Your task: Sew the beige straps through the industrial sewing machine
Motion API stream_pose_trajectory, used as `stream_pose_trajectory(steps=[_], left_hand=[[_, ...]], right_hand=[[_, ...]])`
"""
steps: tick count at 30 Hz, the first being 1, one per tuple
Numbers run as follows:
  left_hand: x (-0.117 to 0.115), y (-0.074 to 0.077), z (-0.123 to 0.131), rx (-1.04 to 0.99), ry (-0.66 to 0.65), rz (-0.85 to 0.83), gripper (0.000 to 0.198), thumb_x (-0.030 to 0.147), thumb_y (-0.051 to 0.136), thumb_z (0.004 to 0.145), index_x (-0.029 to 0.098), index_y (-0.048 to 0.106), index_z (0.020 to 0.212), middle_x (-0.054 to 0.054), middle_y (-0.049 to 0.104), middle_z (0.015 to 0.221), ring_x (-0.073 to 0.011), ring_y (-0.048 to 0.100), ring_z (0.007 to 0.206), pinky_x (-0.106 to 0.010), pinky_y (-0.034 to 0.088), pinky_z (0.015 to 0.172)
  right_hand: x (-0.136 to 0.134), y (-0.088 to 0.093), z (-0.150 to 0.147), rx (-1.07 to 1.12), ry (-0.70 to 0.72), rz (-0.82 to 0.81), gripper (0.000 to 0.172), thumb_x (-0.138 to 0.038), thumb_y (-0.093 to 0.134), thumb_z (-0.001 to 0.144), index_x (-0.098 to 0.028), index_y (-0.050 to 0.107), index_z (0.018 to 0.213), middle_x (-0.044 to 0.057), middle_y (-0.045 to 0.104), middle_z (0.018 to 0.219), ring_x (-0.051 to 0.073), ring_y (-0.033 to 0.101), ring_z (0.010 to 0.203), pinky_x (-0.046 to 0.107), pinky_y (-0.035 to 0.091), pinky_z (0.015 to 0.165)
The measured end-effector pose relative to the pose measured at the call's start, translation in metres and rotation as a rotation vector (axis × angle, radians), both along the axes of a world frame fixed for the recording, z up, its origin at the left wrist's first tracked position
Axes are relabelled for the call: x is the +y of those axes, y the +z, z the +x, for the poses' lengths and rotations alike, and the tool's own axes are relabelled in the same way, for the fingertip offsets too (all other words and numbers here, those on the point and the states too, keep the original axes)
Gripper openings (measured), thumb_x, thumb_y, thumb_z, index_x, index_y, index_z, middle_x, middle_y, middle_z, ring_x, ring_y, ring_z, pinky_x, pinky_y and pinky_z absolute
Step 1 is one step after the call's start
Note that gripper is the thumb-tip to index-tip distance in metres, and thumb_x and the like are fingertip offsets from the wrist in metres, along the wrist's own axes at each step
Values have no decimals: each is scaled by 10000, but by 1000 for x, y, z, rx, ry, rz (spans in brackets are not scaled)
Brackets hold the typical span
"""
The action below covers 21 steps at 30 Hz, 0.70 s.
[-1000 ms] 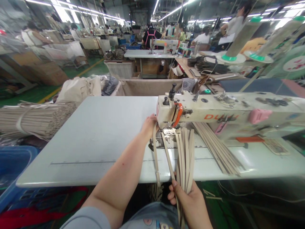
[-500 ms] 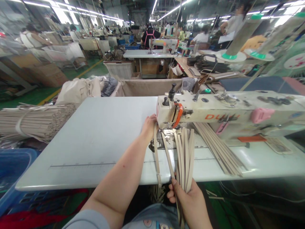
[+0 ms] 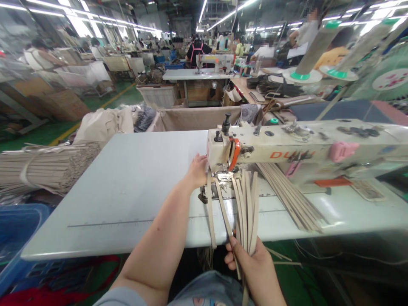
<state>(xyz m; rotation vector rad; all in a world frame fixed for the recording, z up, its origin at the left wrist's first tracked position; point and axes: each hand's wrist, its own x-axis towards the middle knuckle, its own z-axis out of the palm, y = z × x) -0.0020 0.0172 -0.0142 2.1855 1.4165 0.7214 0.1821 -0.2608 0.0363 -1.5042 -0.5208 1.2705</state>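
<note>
My right hand [image 3: 247, 259] is closed round a fan of beige strips [image 3: 247, 208] at the table's front edge; one strip, pinched apart from the others, runs up to the needle area of the sewing machine [image 3: 306, 148]. Beside the machine's head, my left hand [image 3: 199, 168] rests with its fingertips partly hidden behind it; what they hold, if anything, does not show. Another strip [image 3: 210, 216] hangs from there over the front edge. More strips [image 3: 290, 197] lie under the machine's arm.
The white table [image 3: 127, 178] extends left. A tied strip bundle [image 3: 47, 168] and a blue basket [image 3: 24, 225] stand at the left. Behind are a fabric-lined bin [image 3: 197, 118] and thread cones [image 3: 314, 51]. Several people work farther back.
The view has shifted slightly. The strip hanging beside my left hand has moved a little and its lower end shows more clearly. Both hands stay in nearly the same places.
</note>
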Motion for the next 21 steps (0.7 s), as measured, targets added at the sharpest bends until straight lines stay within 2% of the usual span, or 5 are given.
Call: stream_pose_trajectory(steps=[2,5,11,16,21], left_hand=[[-4,0,0,32,-14,-24,1035,340,1076,580,235,721,1547,-184,629,1702,-564,367,1731,-767,371,1406],[-8,1,0,56,-42,-47,1172,408,1104,540,249,672,1618,-186,575,1752,-574,296,1760,-761,319,1433],[-6,3,-1,74,-49,-55,1142,444,1098,549,264,684,1598,-168,591,1734,-560,302,1757,-753,314,1437],[-7,9,-1,83,-76,-71,1107,496,1088,580,225,702,1580,-192,571,1756,-555,320,1749,-731,311,1445],[-9,14,-1,87,-67,-82,1125,516,1089,583,228,688,1593,-179,595,1733,-540,340,1748,-696,322,1453]], right_hand=[[-2,2,1,6,7,-13,717,-755,1095,622,-203,771,946,9,807,657,181,714,486,283,583,459],[-6,5,5,49,17,-48,713,-753,1100,623,-184,809,940,32,830,680,199,762,548,287,620,516],[-13,13,18,251,-1,-129,592,-612,1158,629,-144,892,877,72,866,764,192,796,666,247,646,614],[-17,18,32,451,52,-86,520,-501,1155,665,-142,944,977,13,784,705,115,655,549,189,541,515],[-24,8,32,369,32,-104,508,-454,1150,692,-126,937,1016,38,799,712,131,678,587,185,555,540]])
